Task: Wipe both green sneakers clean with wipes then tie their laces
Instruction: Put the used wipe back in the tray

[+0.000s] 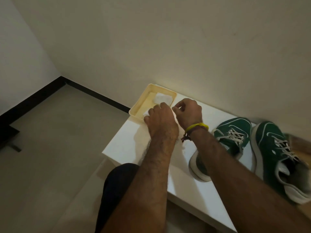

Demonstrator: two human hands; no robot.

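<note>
Two green sneakers with white soles and loose white laces sit on the white table (124, 143): one (234, 135) near the middle, the other (276, 155) at the right. A cream tray (139, 105) at the table's far left corner holds folded white wipes (162, 98). My left hand (159, 121) and my right hand (188, 111) meet just beside the tray, both pinching a white wipe (176, 118) stretched between them. Most of that wipe is hidden behind my hands. A yellow band circles my right wrist.
The table stands against a beige wall. A wooden surface (301, 145) shows at the far right behind the sneakers. My dark-clothed knee (117, 182) is under the table's front edge. Tiled floor with a black skirting lies to the left.
</note>
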